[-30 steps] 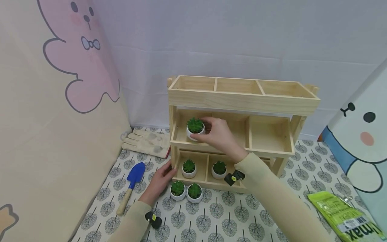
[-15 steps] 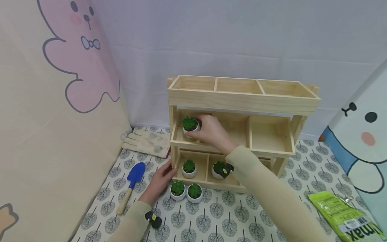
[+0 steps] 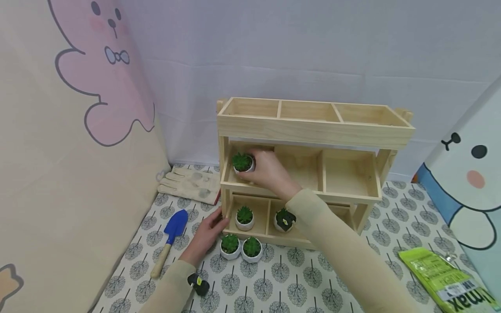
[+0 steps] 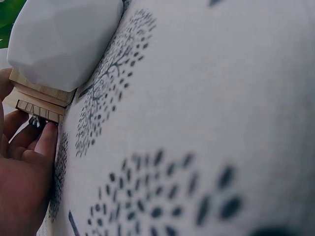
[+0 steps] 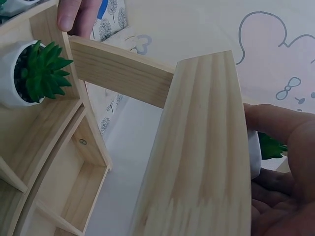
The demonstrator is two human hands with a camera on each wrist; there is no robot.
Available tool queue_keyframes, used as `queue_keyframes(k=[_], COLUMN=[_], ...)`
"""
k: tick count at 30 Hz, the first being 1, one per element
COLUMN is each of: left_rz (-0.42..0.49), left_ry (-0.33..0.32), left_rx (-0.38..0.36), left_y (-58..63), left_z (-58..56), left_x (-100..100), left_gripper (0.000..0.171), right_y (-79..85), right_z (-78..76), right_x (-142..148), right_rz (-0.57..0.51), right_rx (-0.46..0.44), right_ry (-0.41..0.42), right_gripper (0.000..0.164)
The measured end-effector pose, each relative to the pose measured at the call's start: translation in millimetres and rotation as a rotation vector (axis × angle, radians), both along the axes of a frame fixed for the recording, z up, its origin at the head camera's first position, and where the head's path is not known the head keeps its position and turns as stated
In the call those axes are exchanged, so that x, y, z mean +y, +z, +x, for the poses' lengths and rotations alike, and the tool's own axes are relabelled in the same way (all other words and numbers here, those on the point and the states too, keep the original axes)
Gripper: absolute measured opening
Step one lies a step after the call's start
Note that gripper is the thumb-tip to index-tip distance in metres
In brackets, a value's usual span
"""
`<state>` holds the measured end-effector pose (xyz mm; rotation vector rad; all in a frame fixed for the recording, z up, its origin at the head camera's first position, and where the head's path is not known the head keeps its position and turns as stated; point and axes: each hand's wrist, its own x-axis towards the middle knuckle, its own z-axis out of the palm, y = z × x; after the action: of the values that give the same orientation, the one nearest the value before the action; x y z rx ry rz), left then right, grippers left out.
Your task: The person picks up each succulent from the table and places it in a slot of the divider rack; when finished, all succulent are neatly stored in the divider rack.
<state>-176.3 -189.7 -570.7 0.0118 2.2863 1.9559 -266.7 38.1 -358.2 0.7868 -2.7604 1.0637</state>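
A three-tier wooden plant shelf (image 3: 315, 130) stands on the cloth. My right hand (image 3: 270, 171) holds a small succulent in a white pot (image 3: 241, 163) at the left end of the middle tier, thumb in front; whether the pot's base touches the tier cannot be seen. In the right wrist view a wooden front board (image 5: 197, 147) hides most of that pot. My left hand (image 3: 207, 232) grips the shelf's lower left end, its fingers bent around the wood in the left wrist view. Close by on the cloth stand two potted succulents (image 3: 230, 246), (image 3: 252, 249).
On the bottom tier sit two more potted succulents (image 3: 245, 218), (image 3: 284, 219), the second partly behind the right wrist camera. Left of the shelf lie a blue trowel (image 3: 176, 224) and a work glove (image 3: 189, 184). A green bag (image 3: 446, 278) lies at the right front.
My right hand has carried the potted succulent left and slightly back within the middle tier, moving less in the last half second. My left hand has stayed at the shelf's end.
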Motion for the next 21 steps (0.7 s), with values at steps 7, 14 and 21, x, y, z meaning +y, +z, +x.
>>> queue_keyframes(k=[7,14,21], left_rz=[0.004,-0.003,-0.005], left_ry=[0.005,0.003,0.009], left_rx=[-0.003,-0.008,-0.015], left_y=[0.5,-0.1,-1.8], left_z=[-0.3,-0.4,-0.6], left_x=[0.7,0.6,0.2], left_gripper=[0.065,0.065,0.066], right_y=[1.3,4.8,6.5], right_z=[0.9,5.3,8.4], right_x=[0.4,1.7,0.2], right_rz=[0.022,0.104,0.154], right_rx=[0.013,0.032,0.024], right_ry=[0.003,-0.016,-0.048], right_gripper=[0.049,0.048,0.047])
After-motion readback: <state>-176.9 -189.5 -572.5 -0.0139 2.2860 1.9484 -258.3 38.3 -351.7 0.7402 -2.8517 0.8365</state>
